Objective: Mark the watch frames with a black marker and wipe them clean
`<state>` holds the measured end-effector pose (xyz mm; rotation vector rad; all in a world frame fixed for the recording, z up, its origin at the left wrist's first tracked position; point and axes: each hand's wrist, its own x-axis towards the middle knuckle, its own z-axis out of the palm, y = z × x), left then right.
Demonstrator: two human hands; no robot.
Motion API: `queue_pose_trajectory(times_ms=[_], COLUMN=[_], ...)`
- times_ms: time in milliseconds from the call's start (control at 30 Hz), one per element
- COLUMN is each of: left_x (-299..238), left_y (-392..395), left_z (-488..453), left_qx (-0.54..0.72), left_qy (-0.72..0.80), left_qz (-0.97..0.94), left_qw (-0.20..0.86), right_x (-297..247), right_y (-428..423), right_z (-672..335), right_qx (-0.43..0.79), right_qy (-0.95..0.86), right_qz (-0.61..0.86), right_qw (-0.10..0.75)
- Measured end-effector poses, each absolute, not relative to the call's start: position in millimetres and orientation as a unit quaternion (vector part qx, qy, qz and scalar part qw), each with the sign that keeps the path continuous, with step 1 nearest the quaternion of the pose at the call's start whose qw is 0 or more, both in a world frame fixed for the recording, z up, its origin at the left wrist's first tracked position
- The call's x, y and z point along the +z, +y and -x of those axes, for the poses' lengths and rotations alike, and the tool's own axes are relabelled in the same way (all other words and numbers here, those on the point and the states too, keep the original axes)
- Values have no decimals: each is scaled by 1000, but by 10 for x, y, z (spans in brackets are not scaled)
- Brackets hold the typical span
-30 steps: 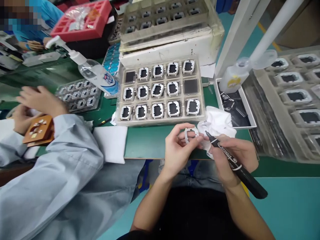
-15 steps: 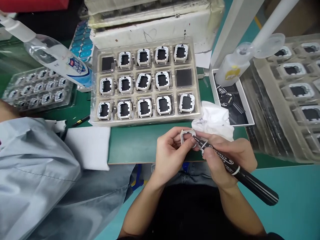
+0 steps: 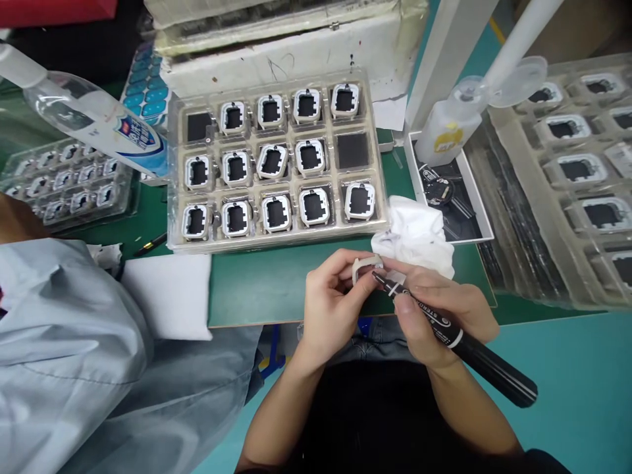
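My left hand (image 3: pixel 332 301) pinches a small white square frame (image 3: pixel 364 266) just above the table's front edge. My right hand (image 3: pixel 437 309) grips a black marker pen (image 3: pixel 457 341), and the pen's tip touches the frame. Behind both hands lies a crumpled white cloth (image 3: pixel 417 234). A clear plastic tray (image 3: pixel 178 176) with several white frames in its pockets sits further back on the green mat (image 3: pixel 276 283); two pockets hold only a black pad.
A co-worker's light blue sleeve (image 3: pixel 74 342) fills the lower left, beside a white pad (image 3: pixel 170 296). A clear pump bottle (image 3: pixel 93 122) lies at the left over a smaller tray (image 3: pixel 64 187). A squeeze bottle (image 3: pixel 451 131), a white box (image 3: pixel 486 224) and more trays (image 3: pixel 582 171) stand at the right.
The view has dropped and shifted, so the co-worker's hands left the picture. The pen tip moved from beside the frame onto it. My left hand keeps its hold.
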<state>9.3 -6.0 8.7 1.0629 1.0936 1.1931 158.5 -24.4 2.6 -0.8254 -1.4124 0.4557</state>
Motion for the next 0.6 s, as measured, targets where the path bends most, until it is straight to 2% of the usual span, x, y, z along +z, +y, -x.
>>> queue_pose_trajectory(times_ms=[133,267,600], left_x=[63,46,19], left_y=[-74,-100,-140], left_z=[-94,-112,-144], left_qx=[504,502,514], left_qy=[474,485,488], left_qz=[-478,-488,-521], left_qw=[542,524,475], right_x=[17,-29,-96], right_y=[-253,-220,-253], right_z=[-1587,-1541,-1509], right_qx=[202,152,191], right_qy=[-635,-626,-587], right_qz=[374,370,370], right_qw=[645,669,694])
